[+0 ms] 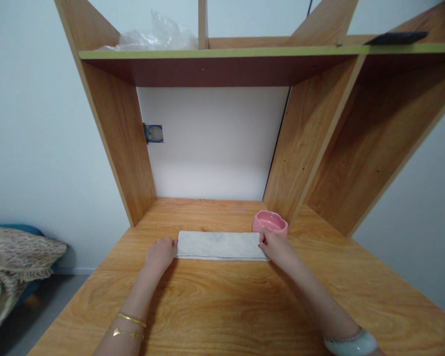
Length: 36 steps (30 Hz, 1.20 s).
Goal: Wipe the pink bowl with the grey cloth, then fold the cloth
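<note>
Pale walls [40, 109] stood around a wood-grain desk [215, 306] with a built-in shelf unit [226, 53], seen from the head camera, the only view. Clear plastic [159, 34] lay crumpled on the upper shelf, an open wall box [155, 134] showed blue wiring on the back panel, and patterned fabric [22, 252] was heaped off to the left.

On the desktop, straight ahead of the person and between the two hands, lay a whitish folded cloth [220, 245]. It was flat and narrow, its long axis running left to right, roughly parallel to the desk's back edge, with a dark line along its near side. Neither hand was nearer to it than the other: each was at one short end, so the length of the strip spanned the gap between them.

The left hand [162, 252] was mostly curled, its fingertips at the left end; whether they gripped the fabric or only touched it could not be told. The right hand [277, 247] had thumb and fingers drawn together in a pinch on the right end. Just beyond that hand sat a pink bowl [269, 222], partly hidden by it; contact between them could not be judged.
</note>
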Each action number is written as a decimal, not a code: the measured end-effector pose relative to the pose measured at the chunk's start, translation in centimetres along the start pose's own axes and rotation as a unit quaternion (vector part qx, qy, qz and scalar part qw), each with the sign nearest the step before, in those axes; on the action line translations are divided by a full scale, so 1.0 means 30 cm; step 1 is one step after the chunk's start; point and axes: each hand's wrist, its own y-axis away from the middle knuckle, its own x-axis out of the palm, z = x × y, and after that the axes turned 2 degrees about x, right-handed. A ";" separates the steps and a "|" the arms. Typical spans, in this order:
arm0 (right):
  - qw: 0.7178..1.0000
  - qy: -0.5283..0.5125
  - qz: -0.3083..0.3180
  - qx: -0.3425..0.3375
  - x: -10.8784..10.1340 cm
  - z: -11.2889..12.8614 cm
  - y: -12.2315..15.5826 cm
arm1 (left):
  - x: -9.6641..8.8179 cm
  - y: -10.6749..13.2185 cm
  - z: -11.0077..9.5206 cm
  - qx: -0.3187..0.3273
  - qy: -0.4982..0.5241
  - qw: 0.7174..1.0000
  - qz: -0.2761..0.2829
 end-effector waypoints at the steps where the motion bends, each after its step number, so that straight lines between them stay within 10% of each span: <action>1: 1.000 0.019 0.000 0.010 -0.011 0.006 0.007 | -0.002 0.000 0.000 -0.002 0.001 1.000 -0.003; 14: 0.990 -0.034 0.131 0.040 -0.032 -0.017 0.003 | 0.005 -0.008 -0.018 -0.016 0.039 0.999 -0.019; 21: 0.994 -0.068 0.082 0.027 -0.124 0.018 0.008 | 0.024 -0.004 -0.053 0.031 0.080 0.996 -0.020; 27: 1.000 0.005 -0.008 0.009 -0.210 0.193 -0.007 | 0.055 0.004 -0.090 0.088 0.118 0.989 -0.021; 36: 0.995 0.046 0.036 -0.086 -0.023 0.481 0.019 | 0.056 0.004 -0.092 0.100 0.131 0.986 -0.018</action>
